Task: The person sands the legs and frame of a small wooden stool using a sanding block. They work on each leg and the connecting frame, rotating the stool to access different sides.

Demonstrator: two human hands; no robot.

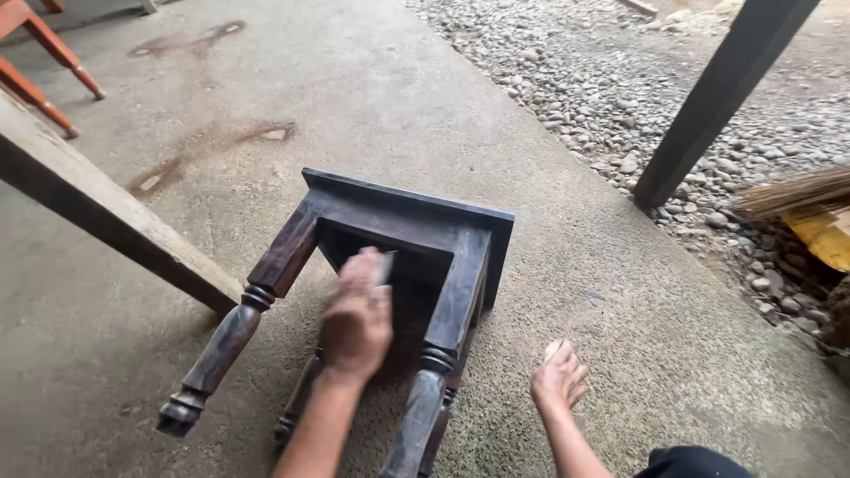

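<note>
Here, low in the middle of the frame:
Stool: a dark-stained wooden stool with turned legs (pixel 398 257) lies on its side on the grey concrete floor (pixel 381 97), its seat toward the upper part of the frame and its legs pointing at the bottom edge.
Left hand: the left hand (pixel 356 320) is blurred, flat and palm-down between the legs, pressed on a small pale sheet (pixel 386 264) against the stool's underside; fingers extended, not curled around anything.
Right hand: the right hand (pixel 559 376), lower right of centre, is loosely curled above the floor, clear of the stool; whether it holds anything I cannot tell.
Left side: a bare wooden plank (pixel 97 208) slants across.
Upper left: orange chair legs (pixel 44 66).
Upper right: grey gravel (pixel 611 80), a dark slanting post (pixel 717 93).
Right edge: a straw broom (pixel 788 195).
</note>
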